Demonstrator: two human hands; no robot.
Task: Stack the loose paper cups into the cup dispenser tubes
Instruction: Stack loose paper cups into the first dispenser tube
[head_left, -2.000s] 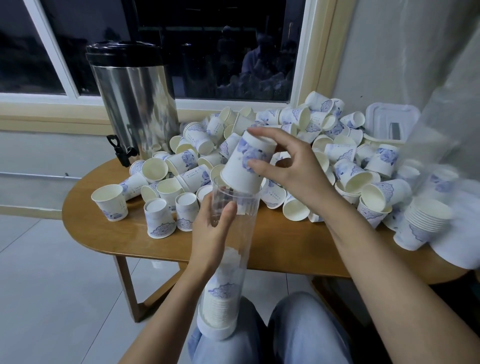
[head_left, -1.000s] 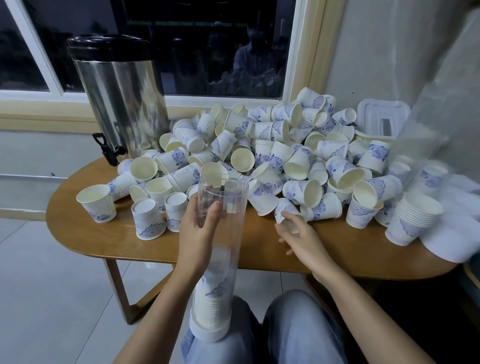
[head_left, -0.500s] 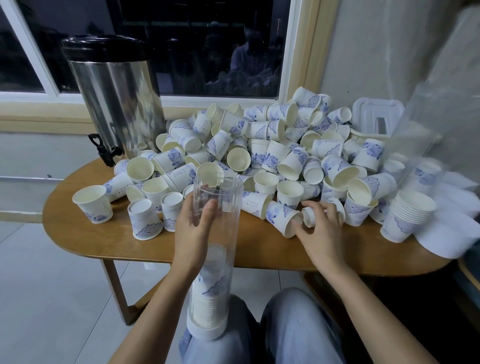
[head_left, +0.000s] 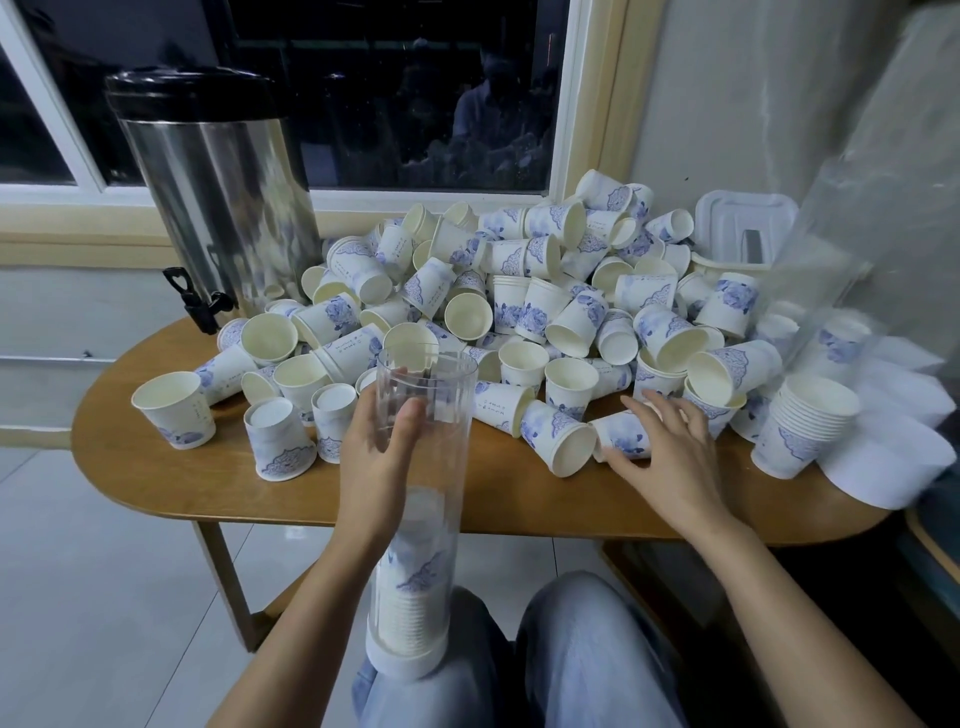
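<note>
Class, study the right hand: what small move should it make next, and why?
Probably close the right hand round the cup lying on its side under its fingers and lift it: the left hand holds the clear tube upright, open-topped and only partly filled.

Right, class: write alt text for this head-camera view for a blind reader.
A person's left hand holds a clear dispenser tube, partly filled with cups, on their lap; the right hand touches a fallen paper cup by a heap on the table.

A break-room tea corner, I'd say.
I see a steel urn (head_left: 223, 208) and heaped paper cups (head_left: 519, 306) on a wooden table (head_left: 171, 483).
</note>
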